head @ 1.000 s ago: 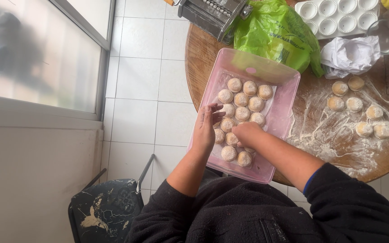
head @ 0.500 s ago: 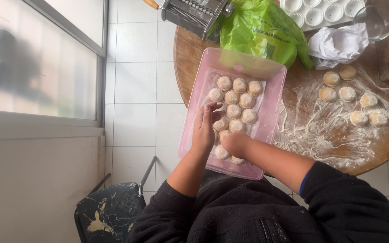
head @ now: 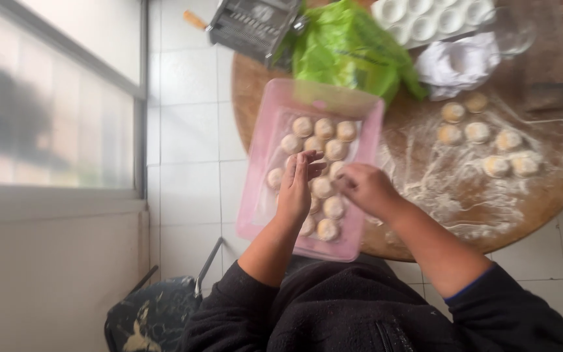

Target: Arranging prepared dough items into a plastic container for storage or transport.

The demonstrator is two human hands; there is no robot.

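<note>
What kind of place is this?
Likely a home kitchen or dining corner: a floured round wooden table, a pink tray of dough pieces under both hands, a pasta machine, white floor tiles and a window.

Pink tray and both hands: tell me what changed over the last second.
Little changed. The left hand still hovers over the dough pieces in the pink tray, fingers now straighter. The right hand shifted slightly right, off the middle of the tray toward its edge, fingers pinched; whether it holds a piece is unclear. Tray, green bag and floured round table stayed put.
</note>
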